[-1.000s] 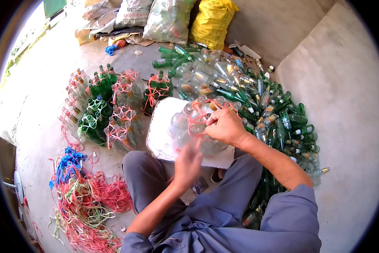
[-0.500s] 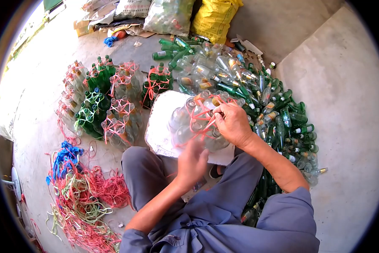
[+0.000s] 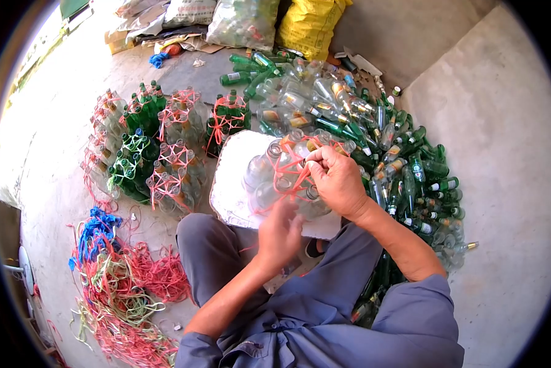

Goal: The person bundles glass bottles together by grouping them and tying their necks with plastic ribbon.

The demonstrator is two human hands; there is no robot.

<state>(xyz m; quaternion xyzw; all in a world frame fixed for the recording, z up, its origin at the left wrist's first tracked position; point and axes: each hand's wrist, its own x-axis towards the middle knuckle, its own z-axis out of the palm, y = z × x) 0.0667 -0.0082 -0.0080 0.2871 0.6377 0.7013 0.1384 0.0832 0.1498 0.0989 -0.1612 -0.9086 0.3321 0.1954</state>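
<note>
Clear glass bottles (image 3: 260, 178) stand in a cluster on a white board (image 3: 229, 184) in front of me. Red plastic strapping (image 3: 297, 178) loops around and between their necks. My right hand (image 3: 336, 184) is over the right side of the cluster, thumb and fingers pinched on a length of this strapping. Nearer to me, at the front edge of the cluster, is my left hand (image 3: 278, 236). Its fingers are smeared by motion, close to the strapping's lower part; whether they grip it is unclear.
Bundles of tied bottles (image 3: 180, 175) stand at the left. Loose green and clear bottles (image 3: 410, 184) pile up on the right. Tangled strapping (image 3: 119, 294) lies on the floor at lower left. Filled sacks (image 3: 309, 27) stand at the back, near a wall (image 3: 490, 122).
My right hand stays pinched on the strapping, its thumb and fingers shifted slightly. The left hand remains blurred in nearly the same spot. The bottles keep their places on the board.
</note>
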